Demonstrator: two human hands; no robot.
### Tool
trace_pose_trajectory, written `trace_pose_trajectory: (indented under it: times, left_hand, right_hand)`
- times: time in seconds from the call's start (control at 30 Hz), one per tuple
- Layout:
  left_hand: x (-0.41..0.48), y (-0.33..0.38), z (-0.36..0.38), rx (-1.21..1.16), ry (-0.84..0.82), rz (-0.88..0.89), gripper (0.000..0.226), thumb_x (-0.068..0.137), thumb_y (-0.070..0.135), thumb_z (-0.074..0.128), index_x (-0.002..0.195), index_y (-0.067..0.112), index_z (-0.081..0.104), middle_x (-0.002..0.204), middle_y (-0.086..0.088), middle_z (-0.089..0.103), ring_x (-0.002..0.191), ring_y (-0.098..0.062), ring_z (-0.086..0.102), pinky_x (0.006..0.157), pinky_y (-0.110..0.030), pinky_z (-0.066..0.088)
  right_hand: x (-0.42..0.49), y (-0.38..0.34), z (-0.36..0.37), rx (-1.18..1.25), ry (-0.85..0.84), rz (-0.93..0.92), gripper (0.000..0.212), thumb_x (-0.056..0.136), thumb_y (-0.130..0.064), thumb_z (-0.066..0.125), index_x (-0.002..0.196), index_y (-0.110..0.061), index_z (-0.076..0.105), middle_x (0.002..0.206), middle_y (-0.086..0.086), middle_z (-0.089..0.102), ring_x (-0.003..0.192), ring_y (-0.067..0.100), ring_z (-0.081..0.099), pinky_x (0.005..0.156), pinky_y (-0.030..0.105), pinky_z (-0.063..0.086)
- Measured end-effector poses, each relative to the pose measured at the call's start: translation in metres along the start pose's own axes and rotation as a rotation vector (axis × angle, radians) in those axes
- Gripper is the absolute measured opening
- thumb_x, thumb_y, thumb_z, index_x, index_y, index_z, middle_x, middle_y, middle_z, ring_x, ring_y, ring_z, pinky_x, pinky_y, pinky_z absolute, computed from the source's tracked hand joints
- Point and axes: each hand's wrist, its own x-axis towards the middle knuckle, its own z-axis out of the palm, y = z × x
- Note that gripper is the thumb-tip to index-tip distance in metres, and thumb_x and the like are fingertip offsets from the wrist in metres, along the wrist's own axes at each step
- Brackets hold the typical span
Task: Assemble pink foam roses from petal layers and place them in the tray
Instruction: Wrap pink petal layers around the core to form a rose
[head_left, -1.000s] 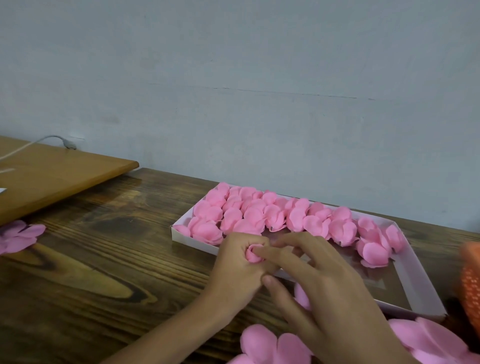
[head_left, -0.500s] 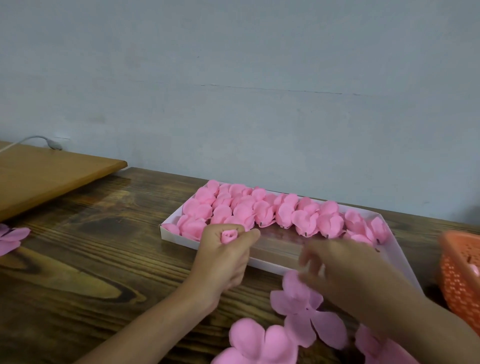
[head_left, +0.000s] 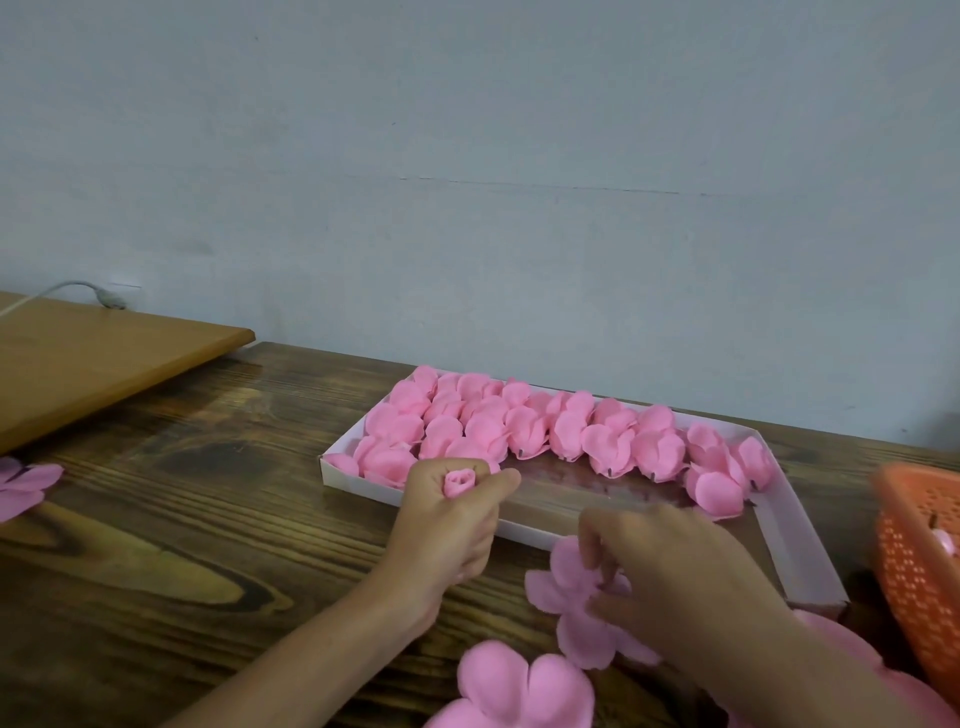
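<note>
Left hand (head_left: 447, 525) grips a small rose bud (head_left: 459, 483) (rolled tight). Right hand (head_left: 675, 577) pinches a flat petal layer (head_left: 576, 629) beside the tray (head_left: 358, 483).

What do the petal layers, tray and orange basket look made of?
Petal layers: probably thin foam; matte pink, with soft curled edges.
Tray: looks like white cardboard; matte, with thin straight walls. Its floor looks brown and glossy.
Orange basket: likely plastic; the wall is a moulded grid of holes with a slight sheen.

The left hand (head_left: 447, 519), right hand (head_left: 675, 582) and both forearms (head_left: 291, 670) are bare to the frame's edge.
</note>
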Motion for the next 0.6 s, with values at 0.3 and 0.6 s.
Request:
trace_pose_trajectory:
  times: [0.3,0.6]
  left_hand:
    - [0.005,-0.002,-0.003,0.045,0.037,0.035,0.048,0.098,0.011,0.069,0.065,-0.013,0.043,0.047,-0.007,0.043,0.035,-0.014,0.027,0.04,-0.021,0.021]
    - [0.01,-0.006,-0.005,0.343,-0.165,0.254,0.044,0.08,0.028,0.088,0.05,0.03,0.056,0.058,-0.005,0.061,0.058,-0.039,0.059,0.055,-0.049,0.05]
  right_hand:
    - [0.004,0.007,-0.018,0.53,0.15,0.1,0.023,0.07,-0.043,0.09,0.062,-0.031,0.072,0.063,-0.025,0.07,0.065,-0.007,0.066,0.059,0.008,0.045]
    - [0.007,0.005,-0.013,0.751,0.219,0.15,0.023,0.072,-0.016,0.088,0.067,-0.026,0.068,0.064,-0.008,0.072,0.061,0.01,0.069,0.064,0.028,0.058]
